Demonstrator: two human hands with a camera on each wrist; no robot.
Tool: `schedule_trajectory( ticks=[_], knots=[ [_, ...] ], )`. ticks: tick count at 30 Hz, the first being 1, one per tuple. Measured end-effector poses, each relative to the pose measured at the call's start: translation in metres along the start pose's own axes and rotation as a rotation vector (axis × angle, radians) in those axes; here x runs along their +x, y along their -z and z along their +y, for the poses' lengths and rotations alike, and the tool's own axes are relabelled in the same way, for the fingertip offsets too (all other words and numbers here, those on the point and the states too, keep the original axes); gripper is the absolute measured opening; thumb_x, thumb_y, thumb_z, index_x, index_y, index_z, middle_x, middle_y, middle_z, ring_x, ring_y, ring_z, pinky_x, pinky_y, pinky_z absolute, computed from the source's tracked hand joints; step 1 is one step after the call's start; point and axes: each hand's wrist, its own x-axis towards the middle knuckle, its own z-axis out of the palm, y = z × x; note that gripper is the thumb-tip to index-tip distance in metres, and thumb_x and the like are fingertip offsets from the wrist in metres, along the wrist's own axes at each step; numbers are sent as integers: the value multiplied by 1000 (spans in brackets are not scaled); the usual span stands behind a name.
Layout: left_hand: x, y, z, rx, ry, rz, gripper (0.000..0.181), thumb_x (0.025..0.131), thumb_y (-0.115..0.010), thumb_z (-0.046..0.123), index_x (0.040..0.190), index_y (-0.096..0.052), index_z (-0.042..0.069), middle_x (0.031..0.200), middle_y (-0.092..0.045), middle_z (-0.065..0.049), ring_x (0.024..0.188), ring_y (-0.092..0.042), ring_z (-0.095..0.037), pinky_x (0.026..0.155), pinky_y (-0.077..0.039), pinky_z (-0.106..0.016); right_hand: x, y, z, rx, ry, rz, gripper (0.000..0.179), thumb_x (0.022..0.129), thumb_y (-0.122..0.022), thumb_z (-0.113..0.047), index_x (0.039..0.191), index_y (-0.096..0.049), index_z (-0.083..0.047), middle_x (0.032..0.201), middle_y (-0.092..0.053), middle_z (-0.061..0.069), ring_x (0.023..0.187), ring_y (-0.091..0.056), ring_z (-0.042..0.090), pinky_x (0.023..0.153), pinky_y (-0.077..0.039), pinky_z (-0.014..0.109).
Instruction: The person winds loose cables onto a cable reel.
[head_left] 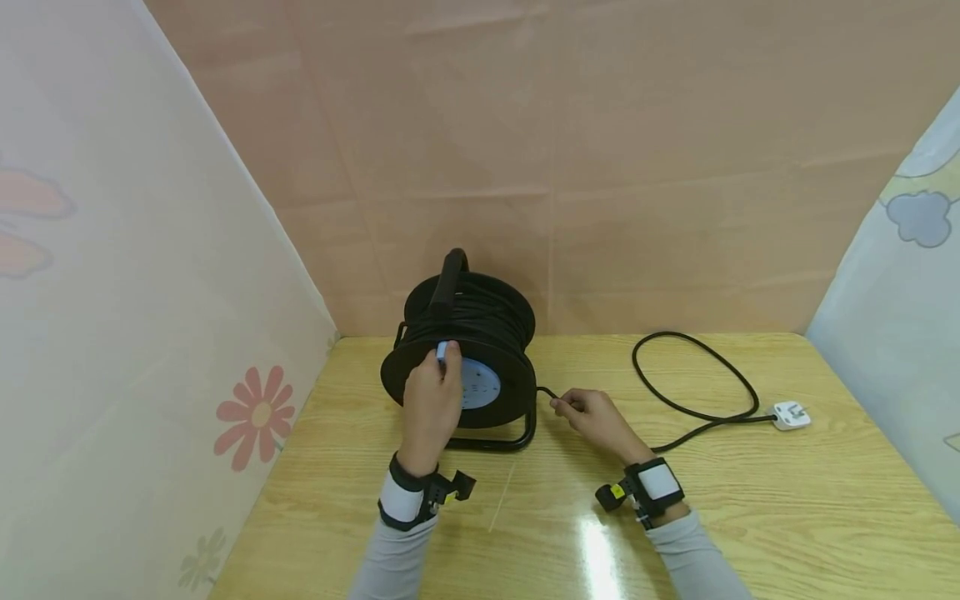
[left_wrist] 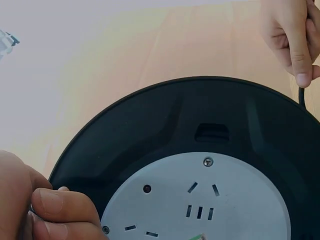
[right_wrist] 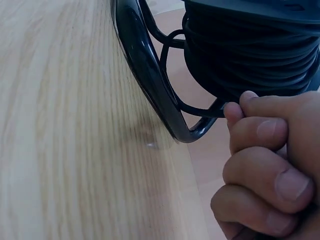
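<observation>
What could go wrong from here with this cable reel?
If the reel turns, the cable loop on the table might kink. The white plug at its end could get dragged and knocked. Beside the right hand, the strand passing the tubular frame may snag.

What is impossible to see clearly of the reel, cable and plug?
Blue knob: head view, partly covered by the left hand.
Socket panel: left wrist view, cut off by the bottom edge.
Cable: right wrist view, pinched part hidden by the right hand.
Plug: head view, grey mark too small.
</observation>
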Motion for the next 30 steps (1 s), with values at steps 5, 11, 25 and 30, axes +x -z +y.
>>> schedule_trajectory(
  ticks=[5, 11, 25, 30],
  knots=[
    [0, -6, 5, 65, -61, -1, 51, 105, -32, 44, 66, -38, 11, 56, -31, 1, 44, -33, -17, 42, -26, -28, -1, 2, 1, 4, -23, -31, 35, 100, -52, -37, 96, -69, -6, 68, -59, 6, 49, -44, 12, 45, -39, 26],
    [-4, -17, 9, 98, -118, 2, 52, 105, -32, 42, 63, -39, 12, 52, -32, 1, 40, -34, -15, 38, -26, -27, -1, 0, -1, 30, -3, -78, 38, 101, -51, -38, 94, -68, -5, 60, -49, 1, 47, -39, 10, 43, -36, 24],
    [-15, -40, 17, 68, -119, -45, 52, 105, -30, 46, 66, -41, 14, 54, -33, 3, 43, -36, -15, 40, -27, -28, -4, 2, -6, 3, 13, -72, 37, 101, -50, -38, 90, -69, -8, 58, -49, 0, 46, -40, 11, 43, -36, 25],
    [-20, -51, 17, 53, -111, -98, 54, 105, -27, 48, 66, -40, 14, 54, -32, 3, 42, -33, -14, 39, -26, -26, -5, 3, -3, -16, 30, -59, 38, 99, -52, -42, 90, -69, -10, 68, -60, 10, 55, -50, 16, 48, -44, 29]
  ],
)
